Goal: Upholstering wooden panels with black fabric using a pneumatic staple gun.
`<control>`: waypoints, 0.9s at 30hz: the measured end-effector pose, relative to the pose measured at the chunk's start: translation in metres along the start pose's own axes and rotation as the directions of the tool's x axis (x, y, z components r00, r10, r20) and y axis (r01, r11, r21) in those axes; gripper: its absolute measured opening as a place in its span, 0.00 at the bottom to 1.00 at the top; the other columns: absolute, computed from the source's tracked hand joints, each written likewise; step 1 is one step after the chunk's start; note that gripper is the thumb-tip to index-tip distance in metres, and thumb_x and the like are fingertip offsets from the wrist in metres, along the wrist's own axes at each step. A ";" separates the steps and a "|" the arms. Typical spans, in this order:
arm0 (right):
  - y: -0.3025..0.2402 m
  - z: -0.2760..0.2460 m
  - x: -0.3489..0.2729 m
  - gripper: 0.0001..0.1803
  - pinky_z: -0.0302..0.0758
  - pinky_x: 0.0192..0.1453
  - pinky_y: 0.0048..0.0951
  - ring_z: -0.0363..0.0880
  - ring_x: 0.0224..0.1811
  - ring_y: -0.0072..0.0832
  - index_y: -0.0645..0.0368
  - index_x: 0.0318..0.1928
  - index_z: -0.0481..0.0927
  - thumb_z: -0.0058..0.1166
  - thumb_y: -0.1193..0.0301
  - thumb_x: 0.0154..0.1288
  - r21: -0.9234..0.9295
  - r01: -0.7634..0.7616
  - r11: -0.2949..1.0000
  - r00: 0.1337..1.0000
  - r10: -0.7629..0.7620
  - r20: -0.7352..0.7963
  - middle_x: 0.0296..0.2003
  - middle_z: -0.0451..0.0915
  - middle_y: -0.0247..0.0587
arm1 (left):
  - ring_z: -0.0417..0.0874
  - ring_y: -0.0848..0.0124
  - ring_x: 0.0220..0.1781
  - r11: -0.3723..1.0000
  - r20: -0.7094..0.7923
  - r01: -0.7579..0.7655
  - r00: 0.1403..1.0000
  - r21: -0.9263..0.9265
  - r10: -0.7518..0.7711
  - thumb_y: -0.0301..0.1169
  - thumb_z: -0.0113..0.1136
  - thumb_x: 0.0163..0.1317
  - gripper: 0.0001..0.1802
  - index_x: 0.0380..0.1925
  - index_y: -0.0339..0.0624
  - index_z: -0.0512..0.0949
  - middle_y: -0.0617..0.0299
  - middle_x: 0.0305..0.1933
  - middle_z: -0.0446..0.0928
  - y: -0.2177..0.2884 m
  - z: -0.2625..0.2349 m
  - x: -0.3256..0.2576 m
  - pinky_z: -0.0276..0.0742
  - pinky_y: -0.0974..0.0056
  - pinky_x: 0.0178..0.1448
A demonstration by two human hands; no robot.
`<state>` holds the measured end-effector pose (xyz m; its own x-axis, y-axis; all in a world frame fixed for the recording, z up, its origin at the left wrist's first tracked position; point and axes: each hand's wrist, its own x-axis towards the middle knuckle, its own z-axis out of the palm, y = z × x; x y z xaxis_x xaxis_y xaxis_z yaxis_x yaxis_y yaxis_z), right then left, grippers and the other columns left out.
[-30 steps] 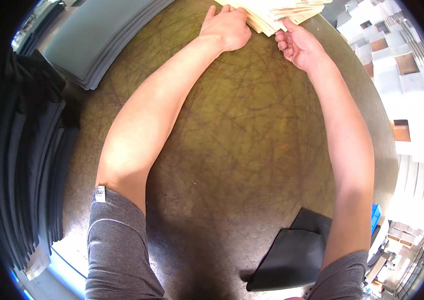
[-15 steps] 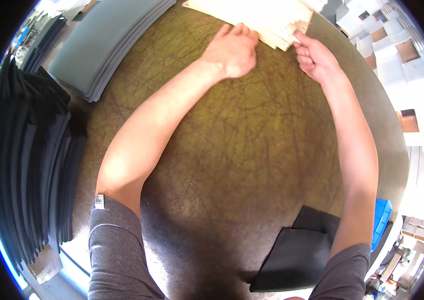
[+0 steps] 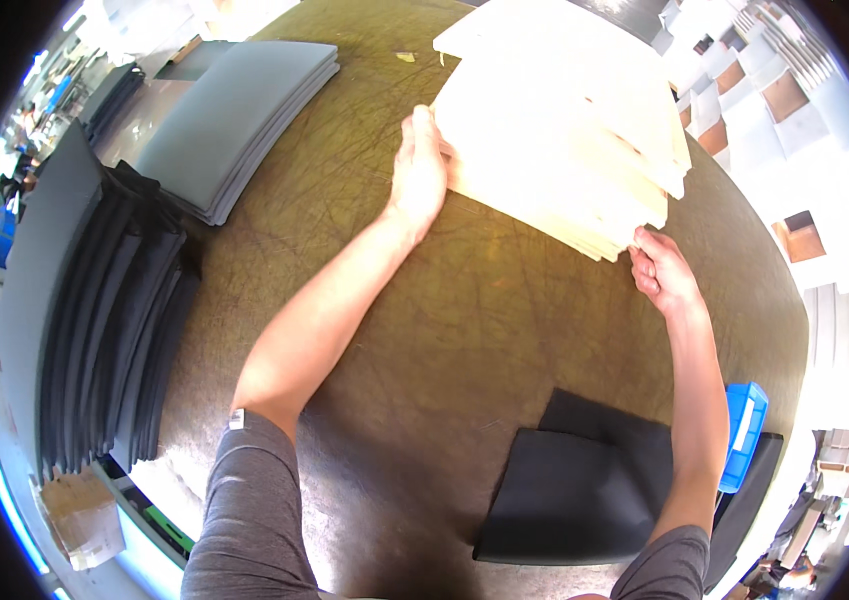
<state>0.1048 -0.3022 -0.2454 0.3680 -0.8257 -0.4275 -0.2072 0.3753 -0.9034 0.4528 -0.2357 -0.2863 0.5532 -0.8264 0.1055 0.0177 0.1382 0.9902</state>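
Observation:
A stack of pale flat sheets [image 3: 534,140], washed out by glare, lies at the far side of the table with uneven, stepped edges. My left hand [image 3: 419,180] rests along the stack's left edge, its fingers stretched out against the side. At the stack's near right corner, my right hand [image 3: 659,268] has its fingers curled in, pinching the sheets' edge. How many sheets are in that pinch cannot be seen.
Black folded sheets [image 3: 574,495] lie near right, beside a blue bin [image 3: 744,435]. On the left stand a row of dark sheets [image 3: 94,330] and a grey stack [image 3: 244,120]. White cartons [image 3: 784,140] fill the area beyond the worn table [image 3: 424,400].
The pale stack now shows much more fully and sits lower in view. My left hand has shifted from its near edge to its left side; my right hand stays at the near right corner.

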 end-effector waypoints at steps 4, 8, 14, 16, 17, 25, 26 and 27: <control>0.028 -0.046 -0.041 0.15 0.50 0.14 0.19 0.55 0.12 0.12 0.51 0.33 0.72 0.53 0.59 0.78 0.055 -0.013 0.998 0.997 0.017 -0.074 0.16 0.63 0.21 | 0.72 0.59 0.70 0.992 0.175 -0.002 0.984 -0.127 0.025 0.59 0.30 0.81 0.36 0.68 0.39 0.65 0.47 0.67 0.74 0.005 0.031 -0.048 0.64 0.56 0.75; 0.037 -0.091 -0.076 0.14 0.50 0.14 0.21 0.56 0.12 0.14 0.48 0.31 0.68 0.50 0.63 0.79 0.054 -0.065 0.996 0.978 0.074 -0.193 0.16 0.63 0.23 | 0.72 0.51 0.72 0.999 0.275 0.000 0.962 -0.032 0.008 0.63 0.35 0.78 0.41 0.71 0.38 0.60 0.40 0.65 0.74 0.013 0.067 -0.077 0.67 0.54 0.73; 0.047 -0.142 -0.101 0.13 0.58 0.19 0.23 0.62 0.16 0.18 0.47 0.32 0.74 0.54 0.58 0.76 0.134 -0.125 0.983 0.883 0.172 -0.437 0.20 0.69 0.24 | 0.74 0.39 0.71 0.995 0.400 0.079 0.912 0.055 -0.095 0.58 0.34 0.80 0.38 0.73 0.37 0.57 0.31 0.64 0.75 0.024 0.124 -0.105 0.70 0.51 0.72; 0.037 -0.126 -0.124 0.16 0.76 0.31 0.27 0.80 0.26 0.22 0.55 0.37 0.79 0.56 0.56 0.75 -0.293 -0.230 0.928 0.861 0.053 -0.507 0.25 0.80 0.29 | 0.74 0.39 0.70 0.998 0.388 -0.057 0.921 0.023 0.044 0.60 0.34 0.79 0.39 0.73 0.37 0.57 0.31 0.64 0.75 -0.002 0.134 -0.102 0.69 0.50 0.73; 0.046 -0.129 -0.145 0.17 0.77 0.33 0.28 0.81 0.27 0.23 0.57 0.38 0.80 0.56 0.56 0.76 -0.538 -0.190 0.822 0.845 -0.142 -0.515 0.26 0.81 0.31 | 0.73 0.39 0.71 0.999 0.434 -0.031 0.901 -0.007 0.031 0.59 0.36 0.79 0.39 0.72 0.36 0.59 0.30 0.66 0.73 0.011 0.138 -0.101 0.68 0.52 0.74; 0.128 -0.025 -0.275 0.19 0.81 0.50 0.33 0.84 0.45 0.35 0.60 0.53 0.83 0.69 0.70 0.63 -0.660 0.284 0.696 0.865 -0.483 -0.138 0.43 0.83 0.41 | 0.76 0.49 0.65 0.640 0.646 -0.672 0.683 0.372 0.341 0.35 0.70 0.62 0.31 0.65 0.39 0.75 0.47 0.62 0.76 0.049 0.052 -0.255 0.72 0.49 0.69; 0.131 -0.016 -0.269 0.19 0.81 0.50 0.33 0.84 0.45 0.35 0.60 0.53 0.83 0.69 0.70 0.63 -0.632 0.306 0.712 0.852 -0.501 -0.152 0.43 0.83 0.41 | 0.76 0.51 0.65 0.614 0.694 -0.673 0.669 0.413 0.266 0.37 0.72 0.60 0.32 0.64 0.40 0.76 0.49 0.62 0.76 0.056 0.049 -0.276 0.72 0.49 0.68; 0.132 -0.008 -0.259 0.21 0.80 0.50 0.34 0.83 0.45 0.36 0.59 0.54 0.83 0.70 0.70 0.61 -0.667 0.413 0.619 0.795 -0.603 -0.067 0.43 0.83 0.40 | 0.76 0.52 0.63 0.548 0.742 -0.721 0.623 0.423 0.247 0.40 0.73 0.57 0.35 0.64 0.41 0.75 0.51 0.59 0.77 0.061 0.049 -0.289 0.71 0.49 0.67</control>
<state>-0.0255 -0.0418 -0.2537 0.3571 -0.9109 0.2067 -0.5813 -0.3899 -0.7142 0.2536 -0.0152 -0.2518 -0.2693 -0.8859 0.3776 -0.7418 0.4409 0.5053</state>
